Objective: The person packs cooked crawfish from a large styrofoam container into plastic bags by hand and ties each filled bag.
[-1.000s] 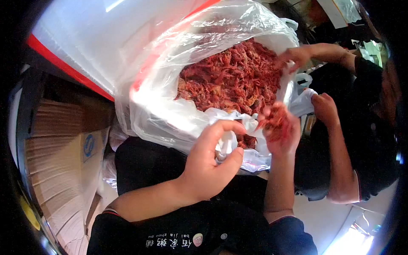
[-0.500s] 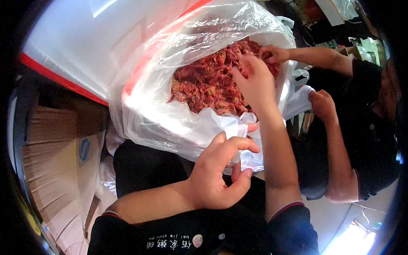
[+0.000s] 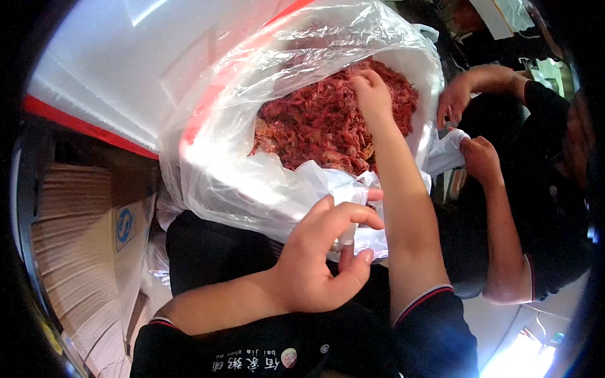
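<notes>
A large clear plastic bag (image 3: 233,183) stands open, with a heap of red crayfish (image 3: 309,120) inside. My right hand (image 3: 373,94) is at the far part of the heap, its bent fingers closed on crayfish; the fingertips are partly hidden. Nearer my body, my left hand (image 3: 324,252) grips a small white plastic bag (image 3: 343,192) at the big bag's near rim. The thumb and forefinger of that hand stand apart, while its other fingers hook through the white plastic.
At the right, a co-worker in black holds another white bag (image 3: 444,154) with one hand (image 3: 482,160); their other hand (image 3: 457,101) is above it. A white panel with red edging (image 3: 88,129) rises at the left. Brown cardboard (image 3: 79,239) stands below it.
My right hand has moved slightly farther into the heap, and its spread fingers have bent closed. The co-worker's upper hand has left the crayfish for their white bag. My left hand stays put.
</notes>
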Demonstrator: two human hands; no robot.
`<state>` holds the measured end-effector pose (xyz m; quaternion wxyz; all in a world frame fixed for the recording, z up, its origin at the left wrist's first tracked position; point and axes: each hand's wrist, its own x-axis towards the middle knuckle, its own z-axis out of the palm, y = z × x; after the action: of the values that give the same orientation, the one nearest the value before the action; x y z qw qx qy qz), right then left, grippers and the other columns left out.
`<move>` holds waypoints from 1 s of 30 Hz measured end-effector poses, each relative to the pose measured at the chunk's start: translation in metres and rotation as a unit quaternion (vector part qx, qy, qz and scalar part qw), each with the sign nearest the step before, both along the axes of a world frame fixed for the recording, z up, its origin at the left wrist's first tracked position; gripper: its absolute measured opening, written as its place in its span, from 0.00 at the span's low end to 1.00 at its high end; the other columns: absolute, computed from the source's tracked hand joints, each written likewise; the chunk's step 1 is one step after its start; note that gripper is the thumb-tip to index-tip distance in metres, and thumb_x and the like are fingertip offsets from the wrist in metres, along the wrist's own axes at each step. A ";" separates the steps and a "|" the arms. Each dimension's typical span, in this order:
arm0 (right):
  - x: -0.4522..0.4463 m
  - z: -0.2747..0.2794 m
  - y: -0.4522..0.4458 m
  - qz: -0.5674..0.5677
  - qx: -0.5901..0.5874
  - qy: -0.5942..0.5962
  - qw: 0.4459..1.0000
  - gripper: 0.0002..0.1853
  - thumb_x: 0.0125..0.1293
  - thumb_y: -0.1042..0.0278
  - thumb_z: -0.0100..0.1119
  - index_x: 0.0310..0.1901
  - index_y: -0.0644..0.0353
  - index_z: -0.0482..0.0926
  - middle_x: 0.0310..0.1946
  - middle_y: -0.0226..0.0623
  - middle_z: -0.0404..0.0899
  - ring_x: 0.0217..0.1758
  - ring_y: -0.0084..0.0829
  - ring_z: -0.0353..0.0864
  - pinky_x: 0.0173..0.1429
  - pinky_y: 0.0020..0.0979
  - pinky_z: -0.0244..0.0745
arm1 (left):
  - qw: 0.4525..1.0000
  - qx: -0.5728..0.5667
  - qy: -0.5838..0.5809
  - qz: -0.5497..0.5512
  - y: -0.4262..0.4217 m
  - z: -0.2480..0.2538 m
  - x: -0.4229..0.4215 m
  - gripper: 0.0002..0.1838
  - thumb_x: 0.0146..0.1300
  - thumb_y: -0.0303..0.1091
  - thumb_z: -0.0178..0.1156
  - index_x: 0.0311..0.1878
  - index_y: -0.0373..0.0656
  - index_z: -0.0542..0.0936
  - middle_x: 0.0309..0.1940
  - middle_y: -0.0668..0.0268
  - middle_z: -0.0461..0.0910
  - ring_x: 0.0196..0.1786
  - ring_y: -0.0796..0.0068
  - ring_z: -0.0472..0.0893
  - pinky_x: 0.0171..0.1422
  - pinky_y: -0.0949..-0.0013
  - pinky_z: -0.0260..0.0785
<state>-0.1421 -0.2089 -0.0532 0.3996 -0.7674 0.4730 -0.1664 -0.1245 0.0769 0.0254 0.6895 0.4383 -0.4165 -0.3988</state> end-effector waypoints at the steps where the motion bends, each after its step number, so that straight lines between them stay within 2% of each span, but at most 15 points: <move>1: -0.007 0.002 0.005 -0.052 0.074 -0.137 0.987 0.11 0.60 0.65 0.49 0.42 0.57 0.73 0.39 0.33 0.75 0.38 0.30 0.75 0.29 0.24 0.68 | 1.000 0.001 -0.003 0.005 0.000 0.000 -0.001 0.16 0.51 0.21 0.56 0.46 0.41 0.72 0.55 0.53 0.70 0.25 0.81 0.68 0.30 0.78 0.64; 4: -0.040 0.032 0.026 -0.143 0.332 -0.322 0.875 0.11 0.60 0.63 0.48 0.43 0.56 0.71 0.39 0.34 0.75 0.34 0.34 0.74 0.27 0.23 0.68 | 0.999 0.012 0.033 0.022 -0.001 -0.002 -0.005 0.14 0.51 0.21 0.55 0.44 0.39 0.73 0.53 0.54 0.72 0.35 0.75 0.72 0.40 0.77 0.65; 5: -0.057 0.042 0.035 -0.085 0.385 -0.353 0.849 0.12 0.59 0.61 0.48 0.42 0.57 0.71 0.36 0.34 0.75 0.33 0.32 0.74 0.28 0.24 0.68 | 1.000 -0.007 -0.025 0.013 0.000 -0.013 -0.005 0.20 0.52 0.20 0.53 0.51 0.38 0.70 0.57 0.53 0.67 0.51 0.71 0.71 0.54 0.73 0.63; 7: -0.094 0.057 0.057 0.068 0.450 -0.408 0.791 0.14 0.60 0.56 0.48 0.40 0.56 0.71 0.36 0.35 0.75 0.35 0.33 0.75 0.31 0.27 0.70 | 0.997 -0.007 0.074 0.012 0.000 -0.005 -0.010 0.23 0.53 0.19 0.51 0.55 0.38 0.64 0.59 0.53 0.63 0.56 0.70 0.66 0.59 0.71 0.59; 8: -0.102 0.065 0.087 -0.007 0.410 -0.458 0.788 0.14 0.60 0.55 0.48 0.39 0.56 0.70 0.37 0.36 0.74 0.38 0.34 0.75 0.34 0.28 0.72 | 0.985 -0.004 0.174 0.017 0.000 -0.001 -0.012 0.27 0.54 0.18 0.49 0.59 0.37 0.59 0.62 0.53 0.59 0.62 0.68 0.61 0.63 0.69 0.56; 10: -0.130 0.066 0.106 0.174 0.377 -0.361 0.835 0.16 0.57 0.56 0.58 0.40 0.59 0.72 0.41 0.38 0.76 0.42 0.32 0.77 0.42 0.31 0.74 | 0.962 0.000 0.273 0.027 0.001 0.000 -0.012 0.31 0.55 0.17 0.47 0.63 0.37 0.54 0.64 0.52 0.55 0.68 0.66 0.56 0.68 0.66 0.52; 12: -0.137 0.079 0.120 0.192 0.332 -0.059 0.922 0.16 0.54 0.62 0.64 0.40 0.62 0.77 0.39 0.38 0.79 0.36 0.29 0.78 0.41 0.31 0.75 | 0.970 -0.002 0.240 0.030 0.003 -0.001 -0.014 0.30 0.55 0.17 0.47 0.63 0.36 0.55 0.65 0.52 0.55 0.66 0.67 0.59 0.67 0.66 0.53; 13: -0.131 0.089 0.124 0.193 0.332 -0.059 0.921 0.16 0.54 0.62 0.64 0.40 0.62 0.77 0.39 0.38 0.79 0.36 0.29 0.78 0.41 0.31 0.75 | 0.972 -0.007 0.235 0.030 0.004 -0.001 -0.016 0.30 0.54 0.17 0.48 0.62 0.36 0.56 0.65 0.51 0.55 0.65 0.67 0.60 0.67 0.66 0.53; 15: -0.118 0.108 0.129 0.249 0.001 0.223 0.942 0.11 0.55 0.71 0.60 0.40 0.64 0.80 0.36 0.37 0.81 0.32 0.23 0.78 0.39 0.25 0.74 | 0.972 0.009 0.234 0.009 0.007 0.002 -0.018 0.28 0.54 0.18 0.49 0.60 0.36 0.59 0.65 0.50 0.56 0.61 0.68 0.64 0.65 0.66 0.56; 17: -0.101 0.082 0.102 0.216 -0.110 0.027 0.970 0.12 0.54 0.67 0.63 0.38 0.64 0.80 0.33 0.39 0.81 0.31 0.26 0.80 0.37 0.27 0.74 | 0.984 0.004 0.176 0.027 0.005 -0.001 -0.019 0.26 0.52 0.19 0.52 0.57 0.36 0.63 0.63 0.49 0.59 0.54 0.69 0.69 0.61 0.68 0.59; 20: -0.030 0.045 0.072 0.157 -0.171 -0.013 0.973 0.13 0.52 0.66 0.65 0.38 0.62 0.80 0.31 0.40 0.80 0.34 0.29 0.80 0.40 0.29 0.74 | 0.992 -0.010 0.126 0.023 0.003 -0.004 -0.019 0.24 0.50 0.21 0.55 0.54 0.37 0.67 0.60 0.47 0.63 0.48 0.69 0.71 0.58 0.69 0.61; 23: 0.029 0.000 0.054 0.282 -0.310 0.047 0.907 0.27 0.48 0.64 0.68 0.52 0.59 0.72 0.53 0.48 0.68 0.56 0.50 0.68 0.59 0.41 0.67 | 0.993 0.015 0.120 0.004 0.003 0.001 -0.012 0.24 0.50 0.22 0.55 0.53 0.39 0.68 0.58 0.47 0.64 0.41 0.69 0.72 0.54 0.70 0.63; 26: 0.045 -0.041 0.039 0.307 -0.419 0.121 0.846 0.27 0.47 0.68 0.66 0.52 0.59 0.72 0.53 0.48 0.69 0.56 0.51 0.67 0.57 0.43 0.68 | 0.993 0.009 0.118 0.010 -0.001 -0.003 -0.008 0.23 0.49 0.21 0.55 0.52 0.40 0.69 0.58 0.47 0.65 0.35 0.73 0.71 0.49 0.73 0.64; 28: 0.035 -0.039 0.034 0.331 -0.430 0.098 0.834 0.28 0.47 0.72 0.64 0.54 0.56 0.71 0.51 0.48 0.70 0.55 0.51 0.68 0.55 0.43 0.69 | 0.996 -0.010 0.088 0.027 -0.001 -0.005 -0.004 0.22 0.49 0.21 0.55 0.52 0.39 0.69 0.58 0.48 0.65 0.35 0.73 0.71 0.49 0.73 0.64; 30: 0.016 -0.028 0.040 0.313 -0.253 0.164 0.901 0.30 0.47 0.73 0.62 0.56 0.52 0.69 0.49 0.48 0.71 0.53 0.50 0.70 0.53 0.44 0.71 | 0.997 0.004 0.071 0.023 0.001 -0.005 0.002 0.22 0.50 0.21 0.55 0.52 0.40 0.69 0.58 0.48 0.65 0.36 0.73 0.71 0.48 0.73 0.65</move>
<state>-0.1264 -0.1693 -0.0809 0.1406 -0.9677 0.2086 -0.0188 -0.1225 0.0781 0.0209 0.7245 0.4212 -0.3543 -0.4150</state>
